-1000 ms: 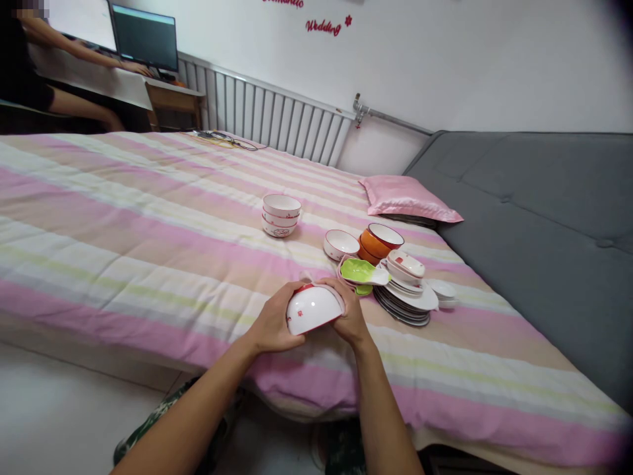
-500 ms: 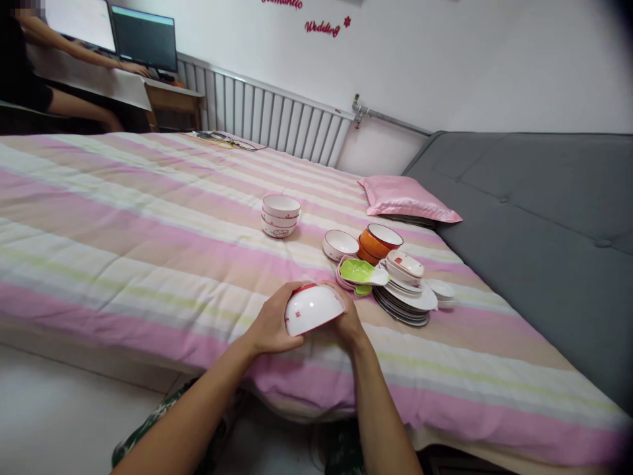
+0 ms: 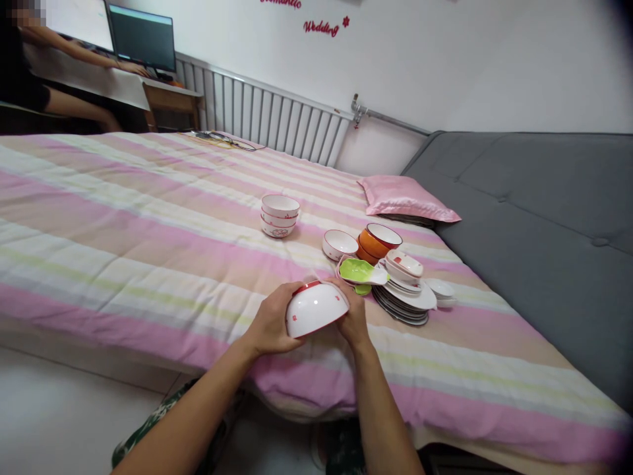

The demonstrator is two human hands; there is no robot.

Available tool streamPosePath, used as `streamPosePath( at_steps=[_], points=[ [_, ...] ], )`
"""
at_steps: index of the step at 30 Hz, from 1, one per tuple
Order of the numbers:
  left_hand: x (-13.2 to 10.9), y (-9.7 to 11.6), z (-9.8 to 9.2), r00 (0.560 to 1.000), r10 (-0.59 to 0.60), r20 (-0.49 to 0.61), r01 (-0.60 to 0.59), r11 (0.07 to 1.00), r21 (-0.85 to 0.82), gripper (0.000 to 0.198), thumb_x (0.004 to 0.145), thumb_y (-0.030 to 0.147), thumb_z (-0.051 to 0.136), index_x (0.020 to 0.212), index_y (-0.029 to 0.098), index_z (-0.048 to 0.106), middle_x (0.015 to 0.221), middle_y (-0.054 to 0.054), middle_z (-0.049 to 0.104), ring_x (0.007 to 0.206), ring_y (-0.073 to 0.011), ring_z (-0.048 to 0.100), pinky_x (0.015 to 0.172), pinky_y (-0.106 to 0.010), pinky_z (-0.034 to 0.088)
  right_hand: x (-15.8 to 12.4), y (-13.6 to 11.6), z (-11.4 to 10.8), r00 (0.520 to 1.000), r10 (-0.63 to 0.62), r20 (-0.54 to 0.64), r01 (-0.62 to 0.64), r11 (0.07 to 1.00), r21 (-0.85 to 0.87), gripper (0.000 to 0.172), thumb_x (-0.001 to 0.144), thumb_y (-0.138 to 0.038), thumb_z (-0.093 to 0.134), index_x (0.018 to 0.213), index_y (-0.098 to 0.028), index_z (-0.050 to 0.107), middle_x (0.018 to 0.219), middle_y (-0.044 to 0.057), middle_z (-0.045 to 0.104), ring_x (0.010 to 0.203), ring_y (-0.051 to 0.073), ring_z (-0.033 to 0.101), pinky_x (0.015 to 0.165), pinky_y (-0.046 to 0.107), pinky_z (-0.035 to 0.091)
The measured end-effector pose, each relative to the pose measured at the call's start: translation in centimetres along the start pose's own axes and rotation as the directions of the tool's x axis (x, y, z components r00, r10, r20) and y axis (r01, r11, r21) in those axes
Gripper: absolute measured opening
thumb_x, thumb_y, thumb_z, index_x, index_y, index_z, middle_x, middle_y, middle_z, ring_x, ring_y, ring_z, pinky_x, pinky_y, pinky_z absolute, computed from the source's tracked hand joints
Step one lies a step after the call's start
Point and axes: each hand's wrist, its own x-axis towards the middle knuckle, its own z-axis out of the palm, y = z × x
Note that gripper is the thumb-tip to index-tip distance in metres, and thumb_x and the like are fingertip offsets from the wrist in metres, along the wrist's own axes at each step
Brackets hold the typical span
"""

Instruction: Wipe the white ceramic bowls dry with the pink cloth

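The left grip (image 3: 270, 321) and right grip (image 3: 355, 320) are bare hands, and both arms (image 3: 200, 399) are bare too. The trousers (image 3: 142, 429) are dark green with pale, wiggly patches, like soldier clothes.

Three stacked bowls (image 3: 279, 227) stood left of plate stack (image 3: 422, 298). One loose bowl (image 3: 340, 245) and two orange bowls (image 3: 373, 247) sat behind it, one held bowl (image 3: 317, 311) left of it. One pink pillow (image 3: 408, 198) lay farther behind it. Its plates (image 3: 399, 313) were too tightly piled to count.
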Motion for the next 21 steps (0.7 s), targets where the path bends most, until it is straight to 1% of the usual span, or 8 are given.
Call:
streamPosePath(
  at_steps=[2, 4, 5, 8, 11, 14, 17, 21],
  points=[
    [0.1, -0.2, 0.4, 1.0, -0.013, 0.004, 0.013, 0.998, 0.059, 0.073, 0.062, 0.029, 0.067, 0.127, 0.019, 0.035, 0.122, -0.014, 0.055, 0.112, -0.0305, 0.055, 0.095, -0.045, 0.046, 0.3, -1.5, -0.5, 0.999, -0.047, -0.005, 0.045, 0.98, -0.194, 0.03, 0.082, -0.02, 0.052, 0.11, -0.022, 0.065, 0.111, 0.004, 0.069, 0.104, 0.02, 0.063, 0.092, 0.031, 0.047],
    [0.2, -0.3, 0.7, 0.999, -0.044, 0.031, 0.042, 0.997, 0.064, 0.07, 0.066, 0.03, 0.066, 0.128, 0.018, 0.035, 0.122, -0.015, 0.055, 0.113, -0.0303, 0.055, 0.096, -0.045, 0.045, 0.6, -3.0, -0.7, 0.997, -0.076, 0.018, 0.078, 0.933, -0.351, 0.03, 0.085, -0.018, 0.05, 0.111, -0.023, 0.065, 0.113, 0.004, 0.068, 0.108, 0.021, 0.06, 0.094, 0.032, 0.044],
    [0.3, -0.3, 0.8, 0.997, -0.062, 0.048, 0.059, 0.997, 0.044, 0.072, 0.066, 0.03, 0.066, 0.129, 0.017, 0.035, 0.124, -0.015, 0.054, 0.114, -0.0303, 0.054, 0.097, -0.045, 0.044, 0.7, -3.7, -0.6, 0.996, -0.083, 0.027, 0.087, 0.907, -0.413, 0.031, 0.085, -0.016, 0.049, 0.11, -0.023, 0.065, 0.111, 0.004, 0.068, 0.108, 0.021, 0.06, 0.093, 0.032, 0.043],
    [0.4, -0.2, 0.8, 0.99, -0.117, 0.075, 0.121, 0.991, -0.051, 0.081, 0.062, 0.036, 0.072, 0.131, 0.015, 0.033, 0.128, -0.016, 0.05, 0.118, -0.0311, 0.051, 0.1, -0.046, 0.042, 0.8, -5.2, 0.0, 0.99, -0.046, 0.131, 0.109, 0.844, -0.525, 0.041, 0.078, -0.006, 0.047, 0.111, -0.023, 0.064, 0.112, 0.005, 0.067, 0.106, 0.022, 0.058, 0.094, 0.033, 0.041],
    [0.5, 0.2, 0.4, 0.982, -0.181, 0.061, 0.187, 0.975, -0.116, 0.079, 0.062, 0.041, 0.073, 0.126, 0.014, 0.037, 0.124, -0.016, 0.052, 0.115, -0.0305, 0.052, 0.1, -0.046, 0.042, 0.9, -6.0, 0.5, 0.977, -0.002, 0.213, 0.122, 0.825, -0.551, 0.047, 0.073, -0.004, 0.048, 0.114, -0.023, 0.062, 0.114, 0.006, 0.064, 0.106, 0.023, 0.055, 0.095, 0.034, 0.039],
    [0.7, 0.6, 0.0, 0.977, -0.206, 0.053, 0.211, 0.967, -0.145, 0.067, 0.063, 0.032, 0.071, 0.12, 0.015, 0.041, 0.115, -0.012, 0.056, 0.107, -0.0268, 0.056, 0.094, -0.043, 0.046, 1.0, -6.3, 0.5, 0.966, 0.009, 0.257, 0.139, 0.822, -0.552, 0.051, 0.069, -0.005, 0.051, 0.115, -0.023, 0.061, 0.115, 0.006, 0.062, 0.107, 0.025, 0.053, 0.095, 0.036, 0.038],
    [0.8, 0.7, -0.1, 0.976, -0.21, 0.06, 0.217, 0.964, -0.153, 0.065, 0.058, 0.021, 0.068, 0.117, 0.016, 0.042, 0.112, -0.01, 0.057, 0.102, -0.0249, 0.057, 0.091, -0.04, 0.047, 1.0, -6.2, 0.4, 0.966, 0.016, 0.26, 0.13, 0.834, -0.536, 0.052, 0.066, -0.005, 0.051, 0.114, -0.024, 0.061, 0.113, 0.006, 0.062, 0.105, 0.024, 0.053, 0.093, 0.036, 0.039],
    [0.6, 0.3, 0.1, 0.976, -0.204, 0.075, 0.213, 0.966, -0.146, 0.07, 0.054, 0.018, 0.068, 0.119, 0.017, 0.04, 0.115, -0.009, 0.056, 0.105, -0.0255, 0.056, 0.092, -0.04, 0.047, 1.1, -5.6, 0.1, 0.971, 0.016, 0.239, 0.102, 0.875, -0.473, 0.05, 0.065, -0.007, 0.05, 0.112, -0.024, 0.062, 0.111, 0.005, 0.063, 0.104, 0.023, 0.054, 0.091, 0.033, 0.04]
  ],
)
